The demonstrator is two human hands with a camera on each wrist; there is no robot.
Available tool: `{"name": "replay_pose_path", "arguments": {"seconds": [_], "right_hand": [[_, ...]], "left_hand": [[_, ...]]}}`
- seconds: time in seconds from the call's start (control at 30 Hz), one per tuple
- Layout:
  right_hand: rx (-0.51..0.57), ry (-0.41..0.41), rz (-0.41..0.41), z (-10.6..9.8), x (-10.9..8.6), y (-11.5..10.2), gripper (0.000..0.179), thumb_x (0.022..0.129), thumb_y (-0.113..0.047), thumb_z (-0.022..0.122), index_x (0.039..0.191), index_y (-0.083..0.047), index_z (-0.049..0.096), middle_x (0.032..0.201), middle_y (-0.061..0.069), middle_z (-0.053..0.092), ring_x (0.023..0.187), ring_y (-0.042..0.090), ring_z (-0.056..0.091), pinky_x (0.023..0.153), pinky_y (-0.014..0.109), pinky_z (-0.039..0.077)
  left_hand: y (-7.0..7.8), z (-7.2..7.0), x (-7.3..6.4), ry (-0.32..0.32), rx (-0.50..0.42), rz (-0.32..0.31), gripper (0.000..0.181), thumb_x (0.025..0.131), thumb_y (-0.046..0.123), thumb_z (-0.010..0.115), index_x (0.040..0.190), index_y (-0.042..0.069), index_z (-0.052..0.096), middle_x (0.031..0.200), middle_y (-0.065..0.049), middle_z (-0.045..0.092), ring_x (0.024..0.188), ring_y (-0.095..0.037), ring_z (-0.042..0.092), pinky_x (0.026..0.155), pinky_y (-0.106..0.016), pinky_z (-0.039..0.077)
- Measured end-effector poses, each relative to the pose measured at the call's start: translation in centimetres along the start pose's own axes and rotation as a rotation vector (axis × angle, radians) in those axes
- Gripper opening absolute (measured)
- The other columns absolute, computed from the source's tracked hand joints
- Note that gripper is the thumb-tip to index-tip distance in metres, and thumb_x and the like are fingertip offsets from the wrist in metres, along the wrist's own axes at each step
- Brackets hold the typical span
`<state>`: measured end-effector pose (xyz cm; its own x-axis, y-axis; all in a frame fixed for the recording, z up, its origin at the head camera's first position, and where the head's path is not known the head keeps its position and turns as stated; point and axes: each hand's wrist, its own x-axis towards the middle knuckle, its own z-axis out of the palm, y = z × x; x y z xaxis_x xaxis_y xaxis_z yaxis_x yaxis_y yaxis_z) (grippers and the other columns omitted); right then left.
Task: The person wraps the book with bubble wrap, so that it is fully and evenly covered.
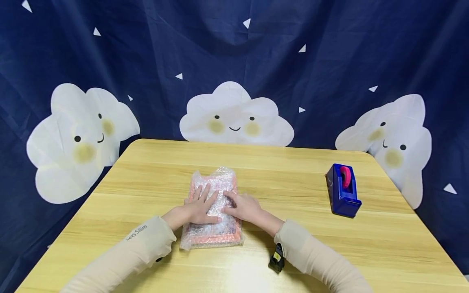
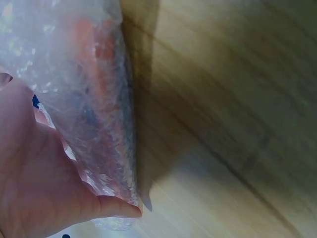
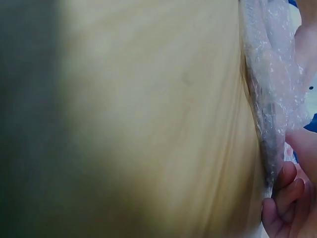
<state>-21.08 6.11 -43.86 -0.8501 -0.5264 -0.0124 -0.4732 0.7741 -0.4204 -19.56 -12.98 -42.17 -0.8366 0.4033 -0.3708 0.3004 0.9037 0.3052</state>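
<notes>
A flat rectangular thing with an orange border, wrapped in clear bubble wrap, makes up the package (image 1: 216,239) on the table. My left hand (image 1: 199,209) rests across its left and middle part, fingers spread and thumb stretched to the right. From the right side my right hand (image 1: 245,205) touches the top, its index finger and thumb pointing left. The right wrist view shows the other fingers (image 3: 287,196) of that hand bent beside the package's edge. Loose bubble wrap (image 1: 224,173) sticks up at the far end. Whatever lies inside the border is blurred by the wrap.
A blue tape dispenser (image 1: 343,199) with a pink roll core (image 1: 345,177) stands at the right of the wooden table (image 1: 293,175). Behind the table hangs a dark blue curtain (image 1: 212,44) with smiling clouds.
</notes>
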Motion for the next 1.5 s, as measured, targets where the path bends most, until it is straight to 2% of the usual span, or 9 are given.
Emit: {"name": "replay_pose_path", "arguments": {"seconds": [0.1,0.23,0.33,0.4,0.6,0.93,1.13,1.27,1.5], "right_hand": [[0.048,-0.032,-0.046,-0.3,0.2,0.3,0.060,0.084,-0.043,0.060,0.135,-0.013,0.046,0.072,0.005,0.062,0.055,0.011,0.049,0.054,0.026,0.046],[0.140,-0.108,-0.102,-0.9,0.3,1.0,0.059,0.087,-0.034,0.060,0.138,-0.011,0.040,0.081,0.008,0.064,0.062,0.013,0.055,0.063,0.029,0.047],[0.176,-0.144,-0.113,-1.3,0.1,1.2,0.059,0.088,-0.026,0.061,0.139,-0.009,0.038,0.057,-0.003,0.047,0.046,0.008,0.045,0.050,0.023,0.040],[0.164,-0.154,-0.113,-1.5,-0.1,1.1,0.060,0.087,-0.024,0.061,0.140,-0.008,0.037,0.053,-0.005,0.046,0.043,0.006,0.045,0.047,0.022,0.040],[0.083,-0.147,-0.079,-1.5,-0.5,1.0,0.062,0.087,-0.030,0.061,0.140,-0.010,0.037,0.051,-0.006,0.046,0.040,0.005,0.042,0.041,0.020,0.036],[0.086,-0.134,-0.069,-2.0,-1.2,1.9,0.062,0.086,-0.028,0.062,0.139,-0.009,0.038,0.059,-0.006,0.049,0.044,0.006,0.044,0.044,0.021,0.037],[0.111,-0.115,-0.077,-2.0,-1.8,3.2,0.063,0.084,-0.028,0.064,0.138,-0.009,0.040,0.064,-0.005,0.048,0.047,0.006,0.042,0.046,0.022,0.038],[0.152,-0.125,-0.065,-2.3,-2.0,4.1,0.062,0.085,-0.026,0.064,0.139,-0.010,0.039,0.059,-0.005,0.044,0.046,0.006,0.039,0.046,0.021,0.035],[0.218,-0.151,-0.040,-3.0,-2.3,5.0,0.063,0.085,-0.025,0.064,0.140,-0.009,0.037,0.054,-0.005,0.044,0.044,0.007,0.044,0.046,0.022,0.037]], "left_hand": [[-0.1,-0.2,-0.2,0.002,0.000,-0.002,0.090,0.083,0.060,0.051,0.148,0.013,0.010,0.151,-0.020,-0.010,0.135,-0.042,-0.010,0.095,-0.072,0.015],[0.0,-0.5,-0.3,-0.004,0.009,-0.004,0.089,0.083,0.060,0.051,0.148,0.014,0.010,0.151,-0.019,-0.010,0.135,-0.042,-0.010,0.096,-0.071,0.016],[0.2,-0.6,-0.4,-0.015,0.015,-0.005,0.089,0.083,0.060,0.050,0.148,0.015,0.009,0.151,-0.018,-0.010,0.136,-0.041,-0.009,0.097,-0.070,0.016],[0.3,-0.6,-0.4,-0.024,0.015,-0.005,0.089,0.083,0.061,0.049,0.148,0.015,0.009,0.151,-0.018,-0.010,0.136,-0.041,-0.010,0.097,-0.070,0.016],[0.4,-0.5,-0.1,-0.015,0.035,0.008,0.089,0.083,0.061,0.049,0.148,0.016,0.009,0.151,-0.017,-0.010,0.136,-0.040,-0.009,0.098,-0.069,0.017],[1.5,-0.6,0.5,-0.003,0.043,0.057,0.087,0.084,0.059,0.050,0.148,0.016,0.010,0.152,-0.017,-0.008,0.136,-0.040,-0.007,0.100,-0.068,0.014],[2.6,-0.3,0.9,0.006,0.074,0.073,0.086,0.084,0.059,0.049,0.147,0.014,0.013,0.152,-0.018,-0.004,0.136,-0.041,-0.004,0.103,-0.065,0.009],[3.2,-0.1,1.4,0.024,0.105,0.073,0.086,0.084,0.061,0.048,0.147,0.014,0.013,0.152,-0.019,-0.003,0.136,-0.041,-0.003,0.105,-0.062,0.006],[4.0,-0.1,2.5,0.005,0.129,0.060,0.087,0.083,0.062,0.047,0.148,0.016,0.011,0.152,-0.017,-0.005,0.137,-0.040,-0.004,0.105,-0.062,0.007]]}}
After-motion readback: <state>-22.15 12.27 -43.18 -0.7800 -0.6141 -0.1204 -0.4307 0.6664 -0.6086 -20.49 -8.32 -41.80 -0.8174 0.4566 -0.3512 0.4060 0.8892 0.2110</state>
